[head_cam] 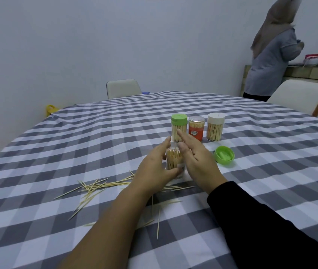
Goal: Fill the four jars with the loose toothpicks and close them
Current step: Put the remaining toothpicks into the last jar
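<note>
Nearest us, loose toothpicks (pixel 96 188) are lying scattered on the checked tablecloth (pixel 261 171). Our left hand (pixel 154 171) is gripping the open jar (pixel 173 162) packed with toothpicks, while our right hand (pixel 197 158) is hovering beside it, fingers spread; its green lid (pixel 224 157) is lying just right. Farther back, three closed, filled jars are standing: green-capped (pixel 178 127), red-labelled (pixel 196 128), white-capped (pixel 215 126).

An open jar (pixel 174 162) stands on the desk (pixel 271 171) between the left hand (pixel 154 169) and right hand (pixel 197 160). Behind it three closed jars (pixel 196 128) stand in a row. A loose lid (pixel 224 157) lies right of the hands. Toothpicks (pixel 94 188) lie scattered nearer, mostly leftward.
</note>
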Motion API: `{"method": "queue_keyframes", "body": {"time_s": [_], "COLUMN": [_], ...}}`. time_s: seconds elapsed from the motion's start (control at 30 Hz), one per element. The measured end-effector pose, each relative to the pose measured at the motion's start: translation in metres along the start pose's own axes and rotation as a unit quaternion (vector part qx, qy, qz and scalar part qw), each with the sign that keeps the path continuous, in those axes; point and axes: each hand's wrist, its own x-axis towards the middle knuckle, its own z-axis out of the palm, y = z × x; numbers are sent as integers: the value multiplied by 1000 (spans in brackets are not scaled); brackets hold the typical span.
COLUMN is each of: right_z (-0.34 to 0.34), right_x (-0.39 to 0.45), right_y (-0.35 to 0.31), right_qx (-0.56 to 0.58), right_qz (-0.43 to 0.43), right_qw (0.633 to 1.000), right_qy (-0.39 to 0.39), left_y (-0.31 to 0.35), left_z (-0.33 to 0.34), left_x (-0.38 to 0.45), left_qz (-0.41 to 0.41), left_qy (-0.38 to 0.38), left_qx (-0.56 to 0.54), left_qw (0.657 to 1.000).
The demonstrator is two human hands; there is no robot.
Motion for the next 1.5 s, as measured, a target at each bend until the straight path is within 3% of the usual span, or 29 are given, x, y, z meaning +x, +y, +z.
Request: {"method": "queue_keyframes", "body": {"time_s": [0.23, 0.83, 1.1, 1.23, 1.37, 1.43, 1.5], "right_z": [8, 0, -19, -14, 5, 14, 23], "right_x": [-5, -1, 4, 2, 6, 5, 6], "right_y": [1, -3, 0, -5, -11, -18, -21], "right_qx": [-202, -174, -224, -349, -441, -506, -541], "right_qz": [-102, -28, 14, -12, -185, -212, -176], "right_qw": [973, 978, 973, 937, 878, 831, 805], "right_qy": [-48, -109, -48, -27, -21, -90, -169], "left_y": [-1, -5, -15, -28, -46, -55, -62], "left_z": [1, -5, -30, -54, -81, -94, -104], "left_x": [1, 4, -3, -15, -25, -31, -37], "left_qz": [-46, -78, -127, -157, -185, -225, -257], "left_qy": [-4, -18, -69, -57, -34, -24, -32], "left_qx": [-21, -1, 72, 86, 131, 143, 178], "left_qw": [999, 997, 987, 982, 973, 964, 949]}}
